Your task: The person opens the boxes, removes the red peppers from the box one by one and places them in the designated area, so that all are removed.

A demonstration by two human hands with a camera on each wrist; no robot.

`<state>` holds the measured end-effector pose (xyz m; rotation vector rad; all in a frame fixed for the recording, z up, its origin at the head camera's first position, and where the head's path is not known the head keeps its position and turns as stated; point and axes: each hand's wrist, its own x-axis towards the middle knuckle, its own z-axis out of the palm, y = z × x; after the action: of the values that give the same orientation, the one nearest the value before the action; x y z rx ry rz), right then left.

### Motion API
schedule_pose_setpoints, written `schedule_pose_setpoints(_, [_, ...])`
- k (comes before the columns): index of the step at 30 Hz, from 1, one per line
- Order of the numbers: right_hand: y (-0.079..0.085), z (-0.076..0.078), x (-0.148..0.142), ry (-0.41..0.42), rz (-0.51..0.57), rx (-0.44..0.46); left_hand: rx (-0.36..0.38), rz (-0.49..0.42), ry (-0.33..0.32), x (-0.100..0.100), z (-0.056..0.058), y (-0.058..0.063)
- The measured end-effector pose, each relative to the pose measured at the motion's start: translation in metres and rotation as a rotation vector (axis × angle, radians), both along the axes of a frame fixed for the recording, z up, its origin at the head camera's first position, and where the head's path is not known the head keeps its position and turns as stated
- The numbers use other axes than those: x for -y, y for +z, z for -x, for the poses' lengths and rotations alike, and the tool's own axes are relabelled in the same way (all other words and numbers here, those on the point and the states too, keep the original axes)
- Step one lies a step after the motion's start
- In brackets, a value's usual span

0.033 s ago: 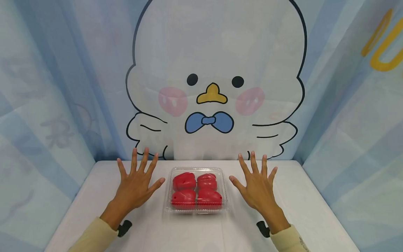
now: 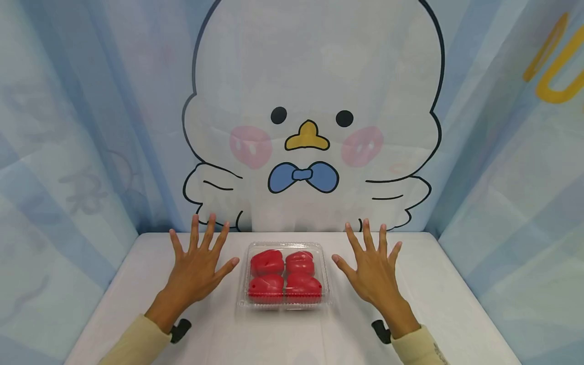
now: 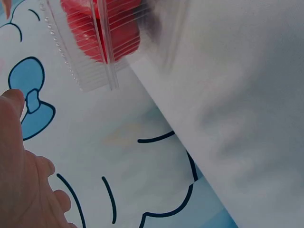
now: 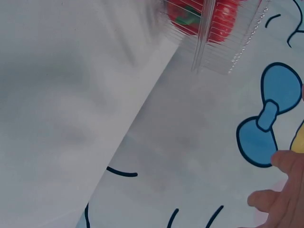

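Note:
A clear plastic clamshell box [image 2: 326, 274] stands closed on the white table between the two hands. Inside it lie several glossy red rounded pieces [image 2: 266, 289], perhaps peppers or tomatoes; their exact kind is hard to tell. The right wrist view shows a bit of green [image 4: 188, 16] on one of them. To the left of the box is my left hand [image 2: 193, 271], palm down, fingers spread, holding nothing. My right hand [image 2: 375, 274] is spread the same way on the other side. Both hands are apart from the box.
The white table [image 2: 292, 339] ends at a back curtain [image 2: 388, 61] printed with a cartoon bird and a blue bow tie. Patterned side curtains [image 2: 59, 152] flank the table. Dark wrist-worn devices [image 2: 181, 330] show by both sleeves.

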<state>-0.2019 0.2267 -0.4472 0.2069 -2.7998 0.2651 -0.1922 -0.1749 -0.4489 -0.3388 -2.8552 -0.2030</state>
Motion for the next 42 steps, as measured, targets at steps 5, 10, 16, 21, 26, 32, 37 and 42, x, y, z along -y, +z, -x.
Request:
schedule_pose_setpoints(5, [0.001, 0.0, 0.001, 0.002, 0.015, 0.001, -0.012, -0.008, -0.004, 0.0, 0.001, -0.001])
schedule_pose_setpoints(10, [-0.001, -0.003, 0.004, 0.006, 0.063, -0.044, -0.006, -0.063, -0.013, 0.0, 0.002, -0.003])
schedule_pose_setpoints(16, [-0.008, -0.012, 0.014, 0.075, 0.187, -0.207, 0.016, -0.304, -0.026, -0.002, 0.002, -0.01])
schedule_pose_setpoints(21, [-0.013, -0.023, 0.026, 0.139, 0.258, -0.357, 0.044, -0.601, -0.049, -0.003, 0.001, -0.024])
schedule_pose_setpoints(26, [-0.017, -0.031, 0.039, 0.203, 0.307, -0.459, 0.214, -0.919, -0.054, -0.003, -0.001, -0.035])
schedule_pose_setpoints(32, [-0.024, -0.043, 0.055, 0.237, 0.388, -0.478, 0.361, -1.163, -0.096, -0.003, -0.004, -0.048])
schedule_pose_setpoints(37, [-0.034, -0.052, 0.068, 0.285, 0.45, -0.468, 0.461, -1.297, -0.108, -0.005, -0.005, -0.056])
schedule_pose_setpoints(42, [-0.041, -0.059, 0.082, 0.339, 0.478, -0.433, 0.518, -1.404, -0.113, -0.008, -0.001, -0.065])
